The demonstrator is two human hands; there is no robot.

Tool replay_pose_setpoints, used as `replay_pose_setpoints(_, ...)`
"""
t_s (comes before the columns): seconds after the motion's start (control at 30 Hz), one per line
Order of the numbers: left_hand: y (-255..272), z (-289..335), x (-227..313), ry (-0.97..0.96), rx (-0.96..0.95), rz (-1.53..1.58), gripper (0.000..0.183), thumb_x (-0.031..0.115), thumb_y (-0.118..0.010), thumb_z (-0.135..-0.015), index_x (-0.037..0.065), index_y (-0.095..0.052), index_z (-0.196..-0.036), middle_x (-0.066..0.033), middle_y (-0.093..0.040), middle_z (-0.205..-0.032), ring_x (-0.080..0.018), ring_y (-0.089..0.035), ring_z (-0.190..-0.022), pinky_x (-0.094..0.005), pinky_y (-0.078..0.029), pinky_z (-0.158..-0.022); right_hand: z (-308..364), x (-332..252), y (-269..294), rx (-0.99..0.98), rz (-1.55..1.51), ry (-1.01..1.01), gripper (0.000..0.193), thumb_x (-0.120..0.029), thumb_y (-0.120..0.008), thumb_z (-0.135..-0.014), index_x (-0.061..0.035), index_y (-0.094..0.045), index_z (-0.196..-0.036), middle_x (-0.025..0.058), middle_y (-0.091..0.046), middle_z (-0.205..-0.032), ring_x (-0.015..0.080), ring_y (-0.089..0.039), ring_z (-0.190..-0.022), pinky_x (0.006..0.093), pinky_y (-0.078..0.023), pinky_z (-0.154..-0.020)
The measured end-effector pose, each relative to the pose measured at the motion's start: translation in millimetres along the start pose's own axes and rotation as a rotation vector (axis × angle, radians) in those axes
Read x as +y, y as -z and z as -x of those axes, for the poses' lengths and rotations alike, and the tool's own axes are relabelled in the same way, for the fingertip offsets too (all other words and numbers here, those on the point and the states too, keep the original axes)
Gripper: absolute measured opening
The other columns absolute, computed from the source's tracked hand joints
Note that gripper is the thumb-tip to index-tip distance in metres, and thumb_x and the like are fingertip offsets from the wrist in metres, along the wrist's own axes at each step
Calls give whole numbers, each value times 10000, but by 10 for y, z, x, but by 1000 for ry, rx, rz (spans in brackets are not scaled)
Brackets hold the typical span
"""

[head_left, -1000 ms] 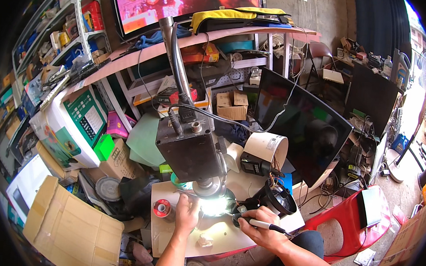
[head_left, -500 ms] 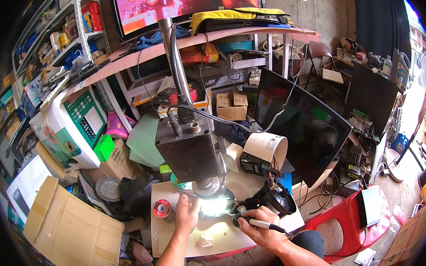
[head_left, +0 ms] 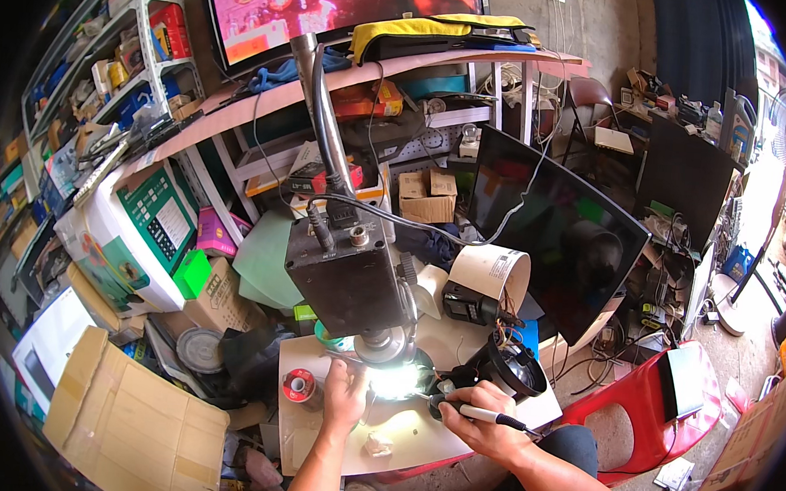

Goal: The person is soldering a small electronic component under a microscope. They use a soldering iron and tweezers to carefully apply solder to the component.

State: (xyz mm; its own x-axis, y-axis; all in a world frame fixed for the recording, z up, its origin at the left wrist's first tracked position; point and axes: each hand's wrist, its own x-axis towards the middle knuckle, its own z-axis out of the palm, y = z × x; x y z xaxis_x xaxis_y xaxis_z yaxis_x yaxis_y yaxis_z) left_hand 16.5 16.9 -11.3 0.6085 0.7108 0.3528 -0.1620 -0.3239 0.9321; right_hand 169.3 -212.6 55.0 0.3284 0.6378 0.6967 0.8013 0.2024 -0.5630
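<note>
In the head view, a crowded repair tabletop (head_left: 417,445) is seen from above, with a dark boxy microscope head (head_left: 346,279) hung on a grey bent arm (head_left: 322,106) over a brightly lit work spot (head_left: 395,382). The right hand (head_left: 481,420) is closed in a pen-like grip around a soldering iron handle (head_left: 477,414), a slim dark-and-white tool whose long axis runs roughly level across the picture, the tip end pointing toward the person's left and into the glare, the cord end trailing off to the right past the wrist. The left hand (head_left: 345,394) is laid on the tabletop just beside the lit spot, on its left side, fingers curled downward at the edge of the light; whether anything small is pinched under them cannot be told, as the glare washes it out. The lit spot thus lies between the two hands, just left of the iron's tip and just right of the left hand's fingers, and both hands are about equally near it. A small red spool (head_left: 299,386) stands near the left hand, on its outer side, apart from it. A black round stand (head_left: 511,370) sits just behind the right hand. A white paper cup (head_left: 490,274) lies tipped on its side farther back, and a dark flat screen (head_left: 564,238) leans behind it.
</note>
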Motion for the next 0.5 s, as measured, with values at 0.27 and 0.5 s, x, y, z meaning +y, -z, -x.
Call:
replay_pose_setpoints(0.27,-55,0,130,23,33,28,134,94,-587,-1050,25,-532,-1152,-4,-642,-917,-66,-585,-764,-235,-460,-661,-12,-18,-6,16,-16,-11,184,-128,-840,-811,-36,-707,-901,85,-703,-831,276,-633,-667,385,-531,-614)
replay_pose_setpoints(0.5,-67,-4,163,33,43,32,108,76,-596,-1041,20,-529,-1104,7,-617,-880,-56,-554,-746,-236,-449,-655,-12,-32,-1,27,-22,-34,184,-131,-840,-812,-42,-705,-900,82,-704,-821,276,-634,-666,384,-534,-612)
